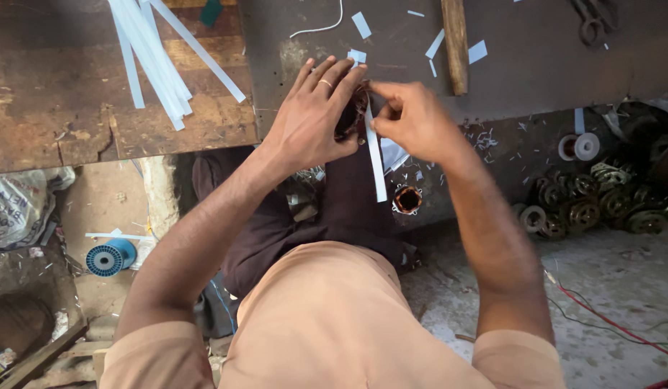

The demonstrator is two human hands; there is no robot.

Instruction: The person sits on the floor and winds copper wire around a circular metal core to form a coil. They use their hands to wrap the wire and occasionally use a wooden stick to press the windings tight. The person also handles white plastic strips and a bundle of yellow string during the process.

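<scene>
At the near edge of the bench (492,72), the left hand (312,119) had its grip wrapped around a dark motor stator (350,115), while just right the right hand (413,119) pinched a white insulation strip (376,162) whose long axis hung downward from the stator's right side.

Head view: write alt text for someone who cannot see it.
Seen from above, a seated person's left hand grips a dark round wound core at a workbench edge while the right hand pinches a white paper strip against it. More white strips lie on the bench; a blue wire spool and metal motor parts sit on the floor.
</scene>
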